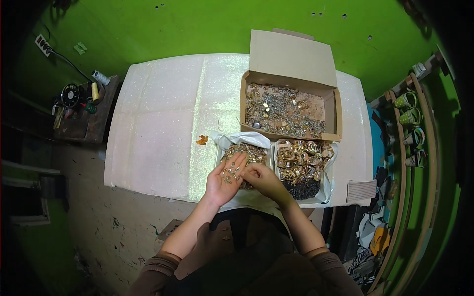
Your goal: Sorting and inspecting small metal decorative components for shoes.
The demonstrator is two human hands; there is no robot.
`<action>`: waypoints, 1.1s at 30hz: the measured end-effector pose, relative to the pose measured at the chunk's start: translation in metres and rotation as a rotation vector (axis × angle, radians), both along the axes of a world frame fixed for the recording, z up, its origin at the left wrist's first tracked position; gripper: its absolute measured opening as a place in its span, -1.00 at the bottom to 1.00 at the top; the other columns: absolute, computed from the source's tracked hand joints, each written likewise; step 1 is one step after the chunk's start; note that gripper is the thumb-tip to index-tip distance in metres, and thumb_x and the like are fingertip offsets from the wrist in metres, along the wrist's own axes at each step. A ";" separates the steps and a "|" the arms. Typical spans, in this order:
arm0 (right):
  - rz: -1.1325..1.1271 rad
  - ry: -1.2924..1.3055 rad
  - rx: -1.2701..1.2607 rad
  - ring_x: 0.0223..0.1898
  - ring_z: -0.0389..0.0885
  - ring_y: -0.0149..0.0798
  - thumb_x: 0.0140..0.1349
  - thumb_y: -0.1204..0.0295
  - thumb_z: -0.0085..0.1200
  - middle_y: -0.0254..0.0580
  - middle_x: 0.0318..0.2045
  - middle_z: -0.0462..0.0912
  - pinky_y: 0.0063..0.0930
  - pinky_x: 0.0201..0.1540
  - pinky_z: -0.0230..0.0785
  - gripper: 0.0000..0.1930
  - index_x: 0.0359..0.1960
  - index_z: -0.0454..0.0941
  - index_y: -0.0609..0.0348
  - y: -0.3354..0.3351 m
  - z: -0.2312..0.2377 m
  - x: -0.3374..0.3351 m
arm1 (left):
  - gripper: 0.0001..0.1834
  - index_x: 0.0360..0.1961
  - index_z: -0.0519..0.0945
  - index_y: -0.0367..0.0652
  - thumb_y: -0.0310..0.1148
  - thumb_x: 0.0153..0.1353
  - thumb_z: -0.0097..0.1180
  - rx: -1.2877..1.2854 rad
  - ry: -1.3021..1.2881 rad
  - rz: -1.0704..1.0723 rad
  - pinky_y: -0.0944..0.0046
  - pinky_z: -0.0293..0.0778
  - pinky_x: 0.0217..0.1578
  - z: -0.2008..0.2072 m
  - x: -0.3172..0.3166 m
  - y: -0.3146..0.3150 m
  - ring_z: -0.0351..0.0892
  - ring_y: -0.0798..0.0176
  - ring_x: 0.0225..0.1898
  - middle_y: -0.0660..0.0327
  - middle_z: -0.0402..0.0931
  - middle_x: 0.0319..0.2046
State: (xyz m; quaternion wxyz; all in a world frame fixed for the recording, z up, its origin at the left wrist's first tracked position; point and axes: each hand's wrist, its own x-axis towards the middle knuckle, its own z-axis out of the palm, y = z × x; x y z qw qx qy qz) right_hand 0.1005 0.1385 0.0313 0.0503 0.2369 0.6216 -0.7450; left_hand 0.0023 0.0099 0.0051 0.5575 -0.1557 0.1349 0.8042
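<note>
My left hand (221,180) is palm up with its fingers stretched out, and several small shiny stones (230,174) rest in its cupped palm. Close beside it my right hand (261,178) has thumb and fingers pinched together over the left fingers; whatever it grips is too small to make out. Both are above a tray (272,157) lined with white plastic and filled with small gold and brown pieces (247,150), partly hidden by my hands. To the right, another lined tray (330,173) contains gold-coloured trinkets (305,157) and, at its near end, black beads (302,190).
Behind the trays an open cardboard box (291,52) holds many loose stones and metal bits. An orange-brown piece (202,140) lies on the shiny white tablecloth (158,123). A striped grey pad (361,191) is at the right edge. Spools (100,77) stand on a side table.
</note>
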 end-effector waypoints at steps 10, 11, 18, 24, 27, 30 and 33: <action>-0.075 -0.072 0.813 -0.49 0.54 -0.14 0.08 0.26 0.18 -0.13 -0.57 0.53 -0.28 -0.44 0.33 -0.73 -0.54 0.46 0.20 -0.001 0.011 0.000 | -0.49 0.32 0.13 -0.19 -0.24 0.40 -0.40 -0.101 -0.009 0.015 0.21 -0.01 0.31 0.008 -0.002 0.000 0.00 0.25 0.38 0.12 0.10 0.33; -0.077 -0.079 0.781 -0.45 0.56 -0.18 0.08 0.25 0.18 -0.13 -0.52 0.54 -0.29 -0.41 0.36 -0.73 -0.50 0.47 0.20 -0.002 0.008 0.000 | -0.49 0.32 0.13 -0.19 -0.24 0.40 -0.40 -0.108 -0.004 0.008 0.21 -0.01 0.31 0.010 -0.002 0.001 0.00 0.24 0.38 0.13 0.09 0.33; -0.390 0.062 -0.667 -0.10 0.53 -0.22 0.33 0.25 -0.11 -0.14 -0.13 0.53 -0.31 -0.01 0.38 -0.64 0.07 0.32 0.17 0.000 -0.043 0.001 | -0.48 0.33 0.09 -0.22 -0.24 0.41 -0.41 -0.088 0.148 0.021 0.25 -0.04 0.32 0.016 -0.008 0.010 -0.01 0.24 0.38 0.12 0.05 0.35; -0.494 0.121 -1.142 0.12 0.41 -0.16 0.41 0.19 -0.37 -0.06 0.08 0.43 -0.25 0.24 0.18 -0.55 0.16 0.23 0.25 -0.013 -0.046 -0.018 | -0.45 0.31 0.06 -0.36 -0.23 0.41 -0.46 -0.122 0.476 -0.047 0.24 -0.07 0.33 0.022 -0.005 0.025 -0.01 0.16 0.38 0.00 0.06 0.33; -0.551 0.156 -1.183 0.11 0.43 -0.16 0.40 0.21 -0.36 -0.09 0.07 0.45 -0.25 0.23 0.20 -0.57 0.15 0.25 0.24 -0.016 -0.052 -0.024 | -0.45 0.30 0.09 -0.37 -0.23 0.42 -0.47 -0.145 0.550 -0.070 0.22 -0.06 0.33 0.015 0.000 0.027 0.02 0.13 0.37 -0.03 0.09 0.32; -0.569 0.116 -1.174 0.09 0.46 -0.16 0.40 0.23 -0.31 -0.12 0.06 0.47 -0.27 0.22 0.24 -0.59 0.15 0.26 0.22 -0.018 -0.052 -0.024 | -0.45 0.30 0.11 -0.37 -0.22 0.42 -0.46 -0.172 0.599 -0.068 0.22 -0.04 0.33 0.015 0.001 0.027 0.04 0.13 0.36 -0.02 0.12 0.31; -0.574 0.077 -1.191 0.08 0.46 -0.18 0.39 0.26 -0.28 -0.12 0.05 0.48 -0.29 0.21 0.26 -0.62 0.13 0.30 0.20 -0.015 -0.053 -0.023 | -0.44 0.31 0.07 -0.37 -0.22 0.41 -0.49 -0.197 0.588 -0.087 0.19 -0.07 0.34 0.016 0.000 0.025 0.01 0.12 0.37 -0.02 0.06 0.33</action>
